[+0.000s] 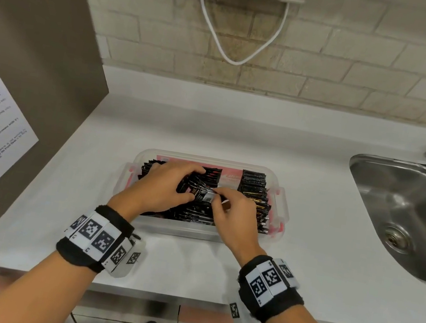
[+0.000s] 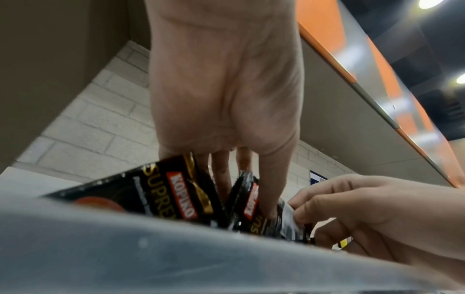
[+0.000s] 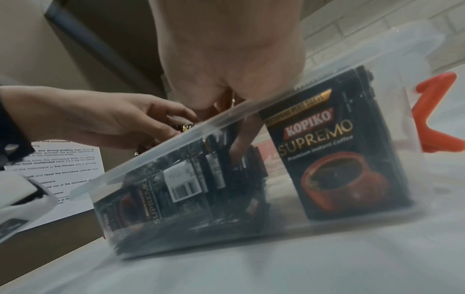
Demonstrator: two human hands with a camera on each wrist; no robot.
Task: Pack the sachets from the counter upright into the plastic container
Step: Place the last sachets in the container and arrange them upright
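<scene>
The sachets (image 1: 252,196) are nearly all sitting inside the plastic container (image 1: 194,232), which is resting on the white worktop (image 1: 240,126) left of the sink (image 1: 409,211). The row at the container's right end is standing upright and tidy; the larger mass on the left is leaning and jumbled, some lying flat against the near wall in the right wrist view. No loose sachets are showing on the worktop, so the job looks to be in its late stage, with straightening the left bunch as the remaining work.

The left hand (image 1: 165,187) is reaching down into that bunch, its grip curling over several packet tops. The right hand (image 1: 233,215) is pinching the white-labelled end of one sachet (image 1: 208,196) between thumb and forefinger, just beside the left fingertips (image 2: 270,210).
</scene>
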